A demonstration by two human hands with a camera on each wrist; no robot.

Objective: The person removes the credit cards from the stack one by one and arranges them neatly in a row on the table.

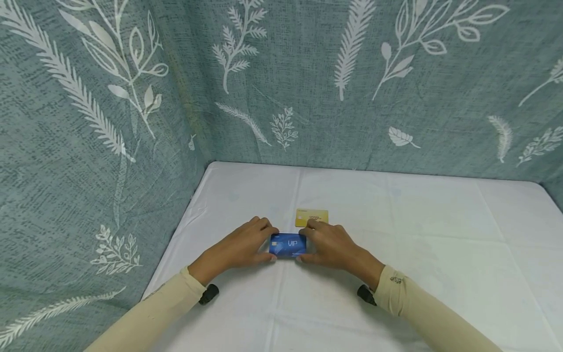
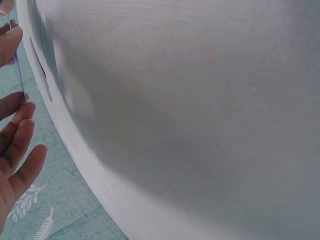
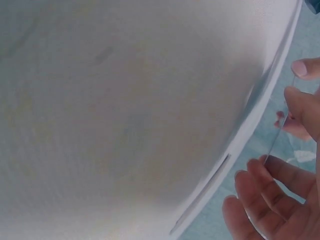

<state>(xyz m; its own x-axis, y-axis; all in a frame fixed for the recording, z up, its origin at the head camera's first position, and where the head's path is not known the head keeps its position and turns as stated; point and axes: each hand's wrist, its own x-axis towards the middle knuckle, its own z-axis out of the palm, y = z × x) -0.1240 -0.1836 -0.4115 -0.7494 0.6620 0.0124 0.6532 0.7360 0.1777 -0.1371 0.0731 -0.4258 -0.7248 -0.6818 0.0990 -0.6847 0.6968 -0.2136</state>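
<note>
A blue bank card (image 1: 288, 249) with a chip and the letters VIP is stretched between both hands, its printed face up in the head view. My left hand (image 1: 247, 244) pinches its left end between thumb and fingers. At the other end my right hand (image 1: 333, 246) grips it the same way. Both wrist views show the card edge-on as a thin line, raised off the table, with the left hand (image 2: 17, 145) and right hand (image 3: 280, 200) at the frame borders. Just beyond the right fingers a yellow card (image 1: 318, 213) lies flat, partly overlapped by that hand.
A white cloth covers the table (image 1: 440, 254), with fold lines running across it. Grey-green curtains (image 1: 308, 73) with white leaf prints hang behind it and on the left. A black wrist camera (image 1: 208, 294) sits under the left wrist, another black camera (image 1: 366, 295) under the right.
</note>
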